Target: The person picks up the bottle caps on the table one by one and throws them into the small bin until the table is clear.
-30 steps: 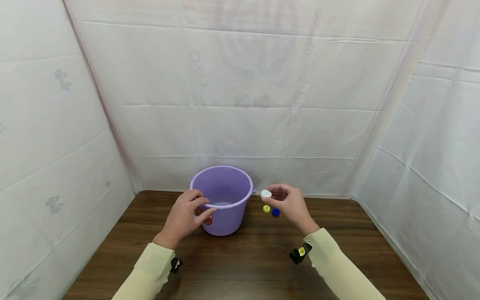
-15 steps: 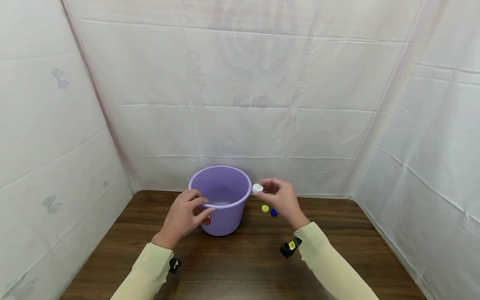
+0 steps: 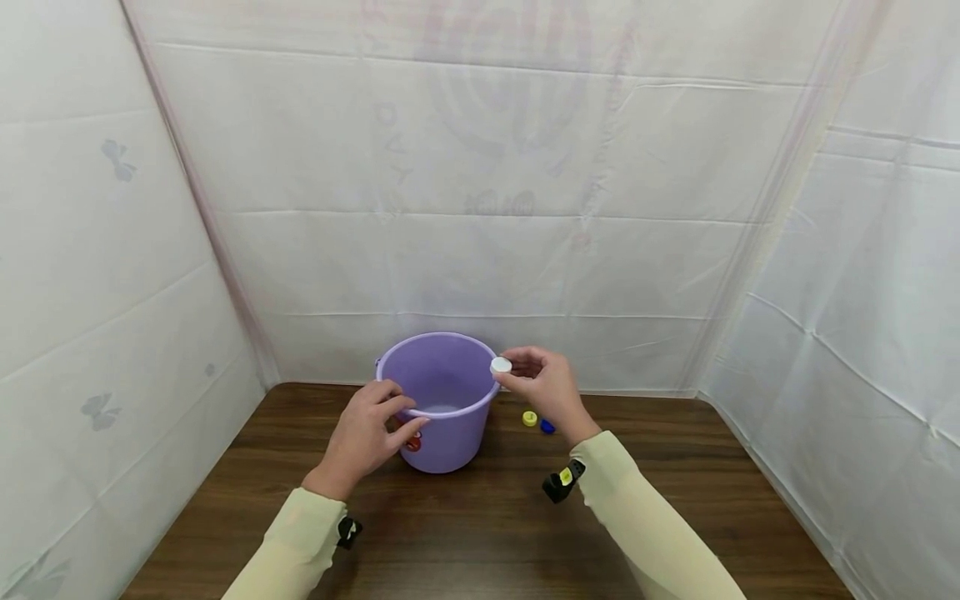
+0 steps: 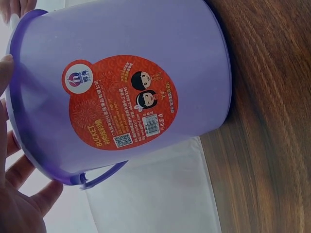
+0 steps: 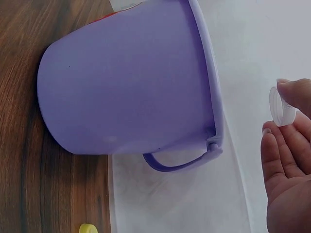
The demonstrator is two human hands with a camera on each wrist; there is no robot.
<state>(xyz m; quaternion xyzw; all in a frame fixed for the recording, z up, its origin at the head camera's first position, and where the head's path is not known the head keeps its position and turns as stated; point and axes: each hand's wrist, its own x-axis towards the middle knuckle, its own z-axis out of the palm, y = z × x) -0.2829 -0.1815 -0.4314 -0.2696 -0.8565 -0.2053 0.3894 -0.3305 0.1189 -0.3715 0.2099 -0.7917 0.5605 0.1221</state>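
Now my right hand pinches a white cap by the mid-frame bucket; my left hand grips its rim. Dropping it inside seems next.

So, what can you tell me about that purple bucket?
The purple bucket looks like smooth plastic, round and wider at the top, with a thick rim. Its matching handle hangs down on the far side. A red sticker on its wall shows two cartoon faces, a barcode and the word BUCKET. It stands upright on the dark wood-look table, and the person's left hand holds the rim.
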